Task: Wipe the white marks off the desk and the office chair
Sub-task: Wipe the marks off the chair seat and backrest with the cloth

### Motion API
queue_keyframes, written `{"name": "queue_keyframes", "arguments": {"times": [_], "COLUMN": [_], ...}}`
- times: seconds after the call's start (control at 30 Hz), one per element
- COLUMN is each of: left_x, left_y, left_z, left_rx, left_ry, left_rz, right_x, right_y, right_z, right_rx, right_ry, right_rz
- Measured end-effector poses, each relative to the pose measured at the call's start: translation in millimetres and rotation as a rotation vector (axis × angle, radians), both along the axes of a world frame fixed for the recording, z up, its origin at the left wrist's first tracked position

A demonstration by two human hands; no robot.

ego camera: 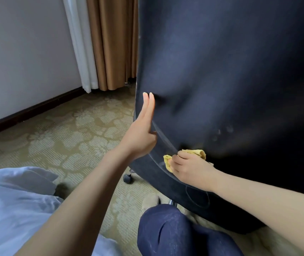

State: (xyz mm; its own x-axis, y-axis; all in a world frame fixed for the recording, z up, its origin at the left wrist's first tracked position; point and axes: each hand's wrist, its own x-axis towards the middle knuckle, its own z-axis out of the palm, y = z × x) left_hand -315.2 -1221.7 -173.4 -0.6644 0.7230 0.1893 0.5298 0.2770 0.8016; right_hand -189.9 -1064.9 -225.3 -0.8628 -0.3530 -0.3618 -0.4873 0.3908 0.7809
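1. I am low on the floor, behind the office chair (230, 71). Its dark blue back fills the right part of the view.
2. My left hand (142, 133) is open. The fingers are straight and point upward, and they press on the left edge of the chair back. The fabric makes a small dent beside the fingertips.
3. My right hand (190, 169) is closed around a yellow cloth (197, 153). The fingers are curled over it and hold it against the lower part of the chair back, near the curved bottom edge.
4. Some white marks (223, 132) are on the fabric, a little above the cloth and to its right. They are faint and blurred.
5. Under the chair, one black caster (128, 177) stands on the carpet (64, 137), which has a pale flower pattern.
6. My knee (175, 233), in dark blue trousers, is near the bottom of the chair.
7. Behind the chair, at the far left, hang a brown curtain (112, 43) and a white curtain (79, 43), next to a light wall (23, 52).
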Motion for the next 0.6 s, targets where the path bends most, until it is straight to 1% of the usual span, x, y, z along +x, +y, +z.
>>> {"name": "queue_keyframes", "arguments": {"times": [0.07, 0.13, 0.27, 0.37, 0.43, 0.53, 0.6], "left_x": [-1, -1, 0, -1, -5, -16, -23], "left_y": [1, 0, 0, -2, -5, -15, -23], "left_z": [1, 2, 4, 4, 5, 10, 13], "left_rx": [-0.012, -0.025, -0.018, -0.011, -0.03, -0.07, -0.081], "left_ry": [0.012, 0.02, 0.001, -0.002, 0.006, 0.041, 0.128], "left_rz": [0.013, 0.018, 0.016, -0.004, -0.013, -0.005, 0.05], "right_x": [19, 36, 44, 18, -7, -45, -63], "right_y": [11, 19, 20, 10, 0, -17, -24], "right_z": [5, 16, 59, 94, 109, 109, 94], "right_rx": [-0.06, -0.148, -0.256, -0.304, -0.294, -0.239, -0.225], "right_ry": [0.069, 0.183, 0.353, 0.523, 0.616, 0.652, 0.623], "right_rz": [0.03, 0.081, 0.154, 0.251, 0.305, 0.302, 0.276]}}
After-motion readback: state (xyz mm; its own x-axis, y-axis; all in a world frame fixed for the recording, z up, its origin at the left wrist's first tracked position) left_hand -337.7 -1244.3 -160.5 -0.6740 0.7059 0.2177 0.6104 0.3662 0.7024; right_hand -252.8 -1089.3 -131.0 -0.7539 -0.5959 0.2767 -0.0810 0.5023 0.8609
